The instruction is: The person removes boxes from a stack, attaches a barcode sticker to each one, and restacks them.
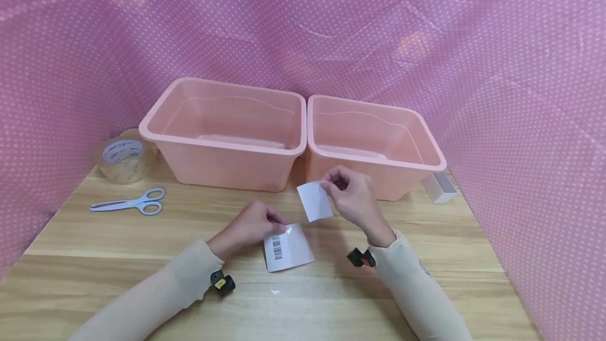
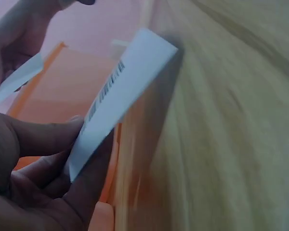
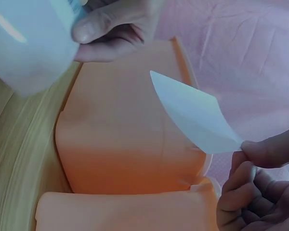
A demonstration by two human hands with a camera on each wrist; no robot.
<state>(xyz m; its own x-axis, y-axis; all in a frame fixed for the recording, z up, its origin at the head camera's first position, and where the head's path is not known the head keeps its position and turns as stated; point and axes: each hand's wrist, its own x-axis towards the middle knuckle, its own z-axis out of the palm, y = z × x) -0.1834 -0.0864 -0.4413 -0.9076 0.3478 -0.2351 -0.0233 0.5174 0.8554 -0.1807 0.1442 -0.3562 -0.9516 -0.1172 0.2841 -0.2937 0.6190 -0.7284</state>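
My left hand (image 1: 253, 223) pinches the upper left corner of a flat white barcode card (image 1: 294, 252), thumb on its face, close over the table. A black barcode runs along the card's left side, and its surface shines; in the left wrist view the card (image 2: 132, 79) appears thin, tilted between thumb and fingers. To the right and farther back, my right hand (image 1: 352, 199) pinches a small blank white paper slip (image 1: 313, 203) by its upper right corner. This slip (image 3: 190, 113) hangs slightly bent in the right wrist view, in front of the right bin.
Two pink plastic bins, a left one (image 1: 227, 164) and a right one (image 1: 379, 175), stand side by side at the back. Blue scissors (image 1: 137, 203) and clear tape rolls (image 1: 125, 159) lie left. A small white box (image 1: 439, 188) sits right. Pink dotted cloth (image 1: 303, 25) surrounds the wooden table (image 1: 142, 257).
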